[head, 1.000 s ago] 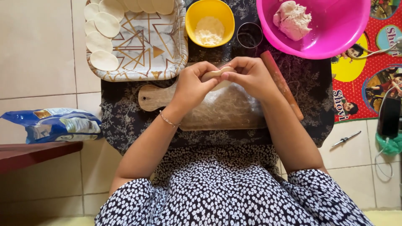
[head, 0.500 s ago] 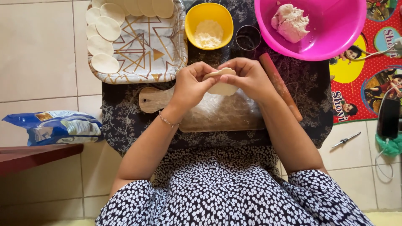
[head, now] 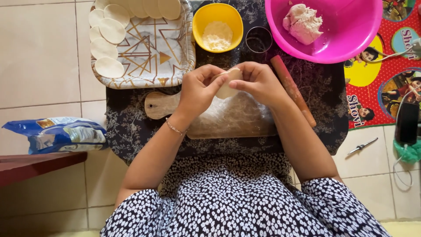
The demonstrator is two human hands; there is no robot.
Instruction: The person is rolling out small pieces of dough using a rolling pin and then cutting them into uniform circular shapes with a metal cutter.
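Both my hands meet above a floured wooden board (head: 228,120) and pinch one small round piece of dough (head: 227,86) between them. My left hand (head: 199,90) grips its left edge with thumb and fingers. My right hand (head: 258,81) holds its right side, and the fingers hide part of the dough. A wooden rolling pin (head: 293,90) lies just right of my right hand. Behind my hands stand a yellow bowl of flour (head: 218,26), a round metal cutter (head: 258,39) and a pink bowl (head: 351,30) with a lump of dough (head: 302,22).
A patterned tray (head: 149,52) at the back left carries several cut dough rounds (head: 109,48) along its edges. A dark floral cloth (head: 127,127) covers the work spot. A blue bag (head: 61,134) lies on the tiled floor at left, a knife (head: 362,146) and a phone (head: 407,123) at right.
The dough piece has been lifted a little off the board and turned between my fingers; both hands stay in nearly the same spot.
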